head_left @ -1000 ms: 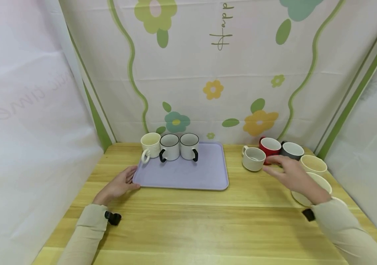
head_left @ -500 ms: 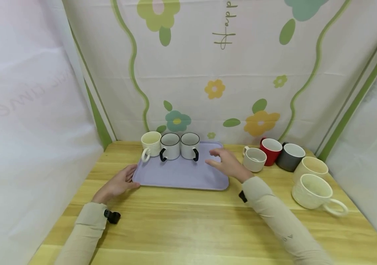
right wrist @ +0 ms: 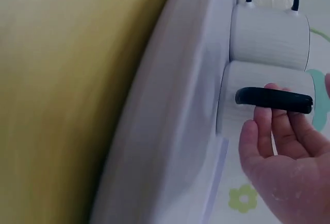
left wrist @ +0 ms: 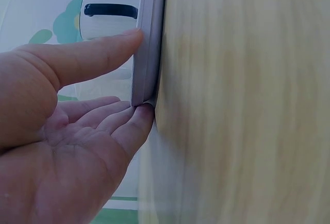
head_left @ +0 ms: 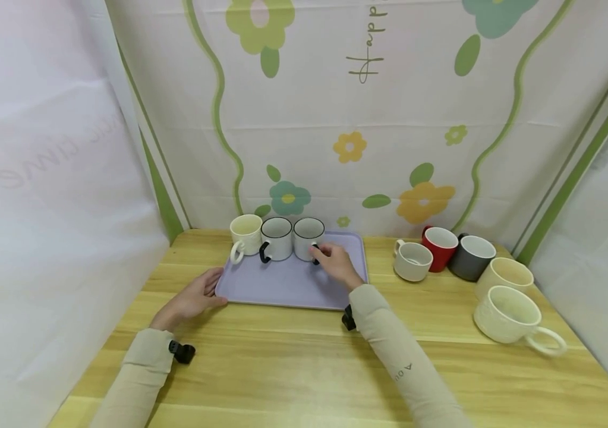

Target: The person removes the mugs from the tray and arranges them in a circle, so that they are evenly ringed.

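A lilac tray (head_left: 282,285) lies on the wooden table. My left hand (head_left: 191,299) rests at its front left corner; the thumb lies along the near rim and the fairly straight fingers touch the left side, as the left wrist view shows. On the tray, a cream mug (head_left: 246,235) and two white mugs with black handles stand in a row at the back. My right hand (head_left: 336,263) is at the rightmost white mug (head_left: 304,238); its fingers hook behind the black handle (right wrist: 273,99) in the right wrist view. The other white mug (head_left: 277,238) touches it.
To the right of the tray stand a small off-white cup (head_left: 412,264), a red mug (head_left: 439,249), a dark grey mug (head_left: 469,261), a pale yellow cup (head_left: 504,278) and a large cream mug (head_left: 507,318). A flowered cloth (head_left: 304,107) hangs behind the table.
My right hand has moved left, from beside the cups on the right, over the tray to the rightmost white mug's handle. The left hand stays at the tray's corner.
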